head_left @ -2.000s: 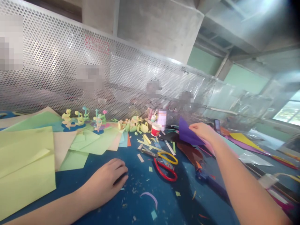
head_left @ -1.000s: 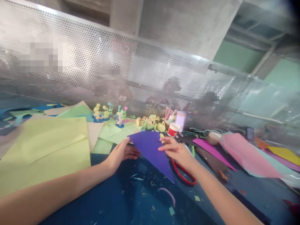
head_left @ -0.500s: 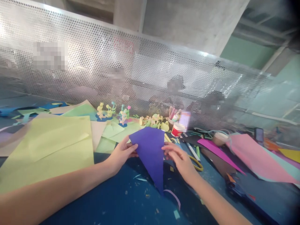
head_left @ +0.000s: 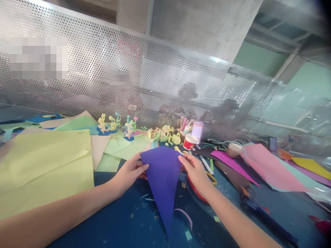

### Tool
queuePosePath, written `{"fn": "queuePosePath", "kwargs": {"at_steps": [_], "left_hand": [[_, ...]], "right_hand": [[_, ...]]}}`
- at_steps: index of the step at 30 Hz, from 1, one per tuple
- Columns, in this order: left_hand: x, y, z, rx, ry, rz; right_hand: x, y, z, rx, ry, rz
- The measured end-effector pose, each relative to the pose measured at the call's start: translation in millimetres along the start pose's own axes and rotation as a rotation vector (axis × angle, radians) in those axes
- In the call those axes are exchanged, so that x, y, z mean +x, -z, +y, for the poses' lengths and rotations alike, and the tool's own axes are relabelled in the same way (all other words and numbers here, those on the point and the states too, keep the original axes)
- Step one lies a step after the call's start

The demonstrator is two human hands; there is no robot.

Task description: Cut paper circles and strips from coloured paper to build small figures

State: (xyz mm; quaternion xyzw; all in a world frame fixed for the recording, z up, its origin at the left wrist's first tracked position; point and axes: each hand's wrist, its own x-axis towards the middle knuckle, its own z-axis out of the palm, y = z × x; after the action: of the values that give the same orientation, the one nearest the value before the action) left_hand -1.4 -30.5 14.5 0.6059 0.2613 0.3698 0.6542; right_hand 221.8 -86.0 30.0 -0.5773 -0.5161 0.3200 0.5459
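Observation:
A purple triangular sheet of paper [head_left: 162,182] is held point-down over the blue table [head_left: 124,224]. My left hand [head_left: 129,174] pinches its upper left corner. My right hand [head_left: 196,172] grips its upper right corner. Red and yellow scissors [head_left: 204,182] lie just behind my right hand, partly hidden by it. Paper scraps and a curled lilac strip [head_left: 184,215] lie under the sheet's tip.
Large yellow-green sheets [head_left: 43,165] cover the left side. Small paper figures [head_left: 113,125] and a red-and-white cup [head_left: 188,141] stand by the perforated metal screen [head_left: 129,79]. Pink, magenta and brown sheets [head_left: 269,168] lie at the right. People sit behind the screen.
My right hand brought the purple sheet from the far right to the middle, and my left hand rose from the table and took its other corner. The point now hangs lower.

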Motion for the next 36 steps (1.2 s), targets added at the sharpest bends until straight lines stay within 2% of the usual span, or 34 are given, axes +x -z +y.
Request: {"fn": "queuePosePath", "kwargs": {"at_steps": [15, 21, 23, 26, 28, 30, 33, 36], "left_hand": [[0, 0.1, -2, 0.041, -0.013, 0.037], [-1, -0.4, -1, -0.078, -0.02, 0.127], [0, 0.5, -2, -0.153, -0.021, 0.201], [2, 1.7, -2, -0.238, 0.001, 0.31], [2, 1.8, -1, -0.271, 0.019, 0.345], [1, 0.9, 1, -0.294, 0.031, 0.345], [-1, -0.7, 6, -0.307, 0.029, 0.28], [-2, -0.1, 7, -0.295, -0.061, 0.218]], "right_hand": [[-5, -5, 3, 0.053, 0.003, -0.1], [-10, -10, 12, 0.084, 0.03, -0.036], [-15, -12, 11, 0.005, 0.112, -0.049], [-25, -15, 9, -0.334, 0.341, -0.169], [-29, -15, 9, -0.535, 0.444, -0.235], [-30, -15, 10, -0.599, 0.482, -0.249], [-30, -13, 12, -0.543, 0.489, -0.18], [-29, -12, 11, -0.368, 0.319, 0.037]]}}
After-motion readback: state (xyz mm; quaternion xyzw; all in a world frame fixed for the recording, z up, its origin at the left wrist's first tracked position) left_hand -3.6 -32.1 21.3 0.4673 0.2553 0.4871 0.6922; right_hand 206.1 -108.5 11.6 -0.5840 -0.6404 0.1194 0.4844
